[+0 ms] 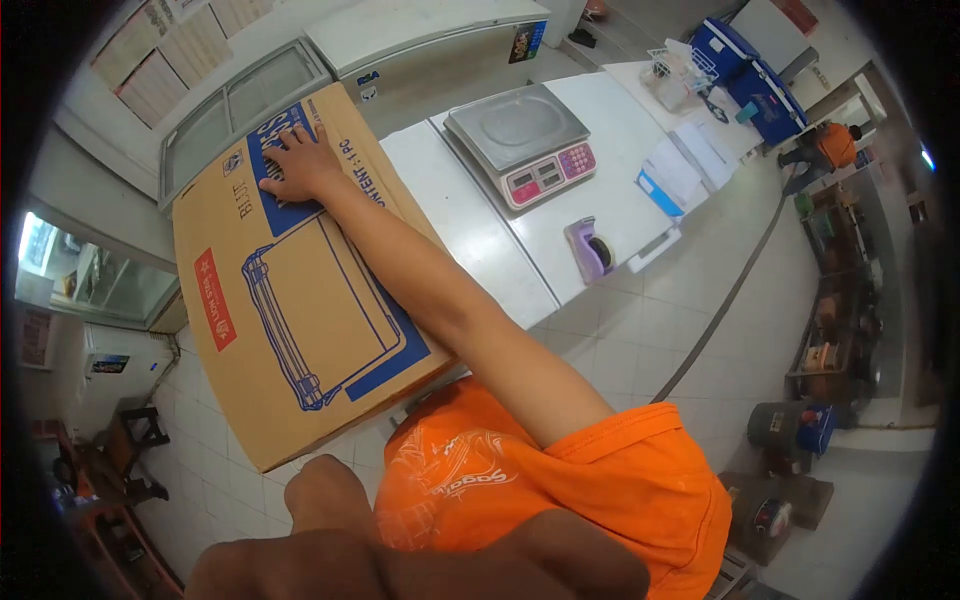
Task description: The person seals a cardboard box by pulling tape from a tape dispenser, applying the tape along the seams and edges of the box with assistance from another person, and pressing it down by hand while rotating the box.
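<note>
My right hand lies flat on the top of a large brown cardboard box, with its fingers spread. The box has blue print, a line drawing of a lidded container, a red label and the words "CONTENT: 1 PC". It sits at the left end of a white counter-like surface, and its near left part reaches out over the tiled floor. My right forearm crosses the box's right side. My left hand does not show in the view. The underside of the box is hidden.
Beside the box stand a digital weighing scale and a purple tape dispenser. Papers lie farther right. Blue coolers stand beyond. A person in orange bends at the far right. A wooden stool is lower left.
</note>
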The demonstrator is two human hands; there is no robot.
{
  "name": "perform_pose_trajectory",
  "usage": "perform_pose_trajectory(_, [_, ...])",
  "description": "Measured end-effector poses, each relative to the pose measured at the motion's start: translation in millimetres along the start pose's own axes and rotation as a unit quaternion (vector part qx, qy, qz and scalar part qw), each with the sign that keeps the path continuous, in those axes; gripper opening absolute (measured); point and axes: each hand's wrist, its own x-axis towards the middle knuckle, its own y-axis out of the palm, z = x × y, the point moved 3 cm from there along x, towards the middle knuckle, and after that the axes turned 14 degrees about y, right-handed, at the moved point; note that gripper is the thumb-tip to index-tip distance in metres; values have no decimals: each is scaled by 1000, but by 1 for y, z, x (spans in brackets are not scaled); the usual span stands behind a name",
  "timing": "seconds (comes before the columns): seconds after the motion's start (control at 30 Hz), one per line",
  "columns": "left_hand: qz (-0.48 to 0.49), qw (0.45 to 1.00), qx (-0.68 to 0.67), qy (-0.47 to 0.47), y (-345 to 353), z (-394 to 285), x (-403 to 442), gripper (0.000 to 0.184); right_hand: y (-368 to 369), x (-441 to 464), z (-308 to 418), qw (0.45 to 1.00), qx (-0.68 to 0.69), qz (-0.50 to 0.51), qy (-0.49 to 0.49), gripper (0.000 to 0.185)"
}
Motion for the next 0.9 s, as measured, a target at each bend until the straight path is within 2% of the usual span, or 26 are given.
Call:
perform_pose_trajectory(0.27, [22, 999, -25, 15, 0, 8, -9, 11, -1, 2, 0, 1000, 5, 13, -4, 73])
perform_pose_trajectory(0.43, [29, 999, -26, 19, 0, 11, -9, 14, -4, 0, 1, 1000, 1, 4, -1, 68])
perform_pose_trajectory(0.73, [16, 999, 36, 35, -10, 1, -1, 19, -4, -1, 3, 1000, 8, 4, -5, 69])
perform_pose_trajectory(0.9, [-20, 988, 135, 74, -30, -22, 1, 21, -8, -2, 2, 1000, 0, 11, -6, 69])
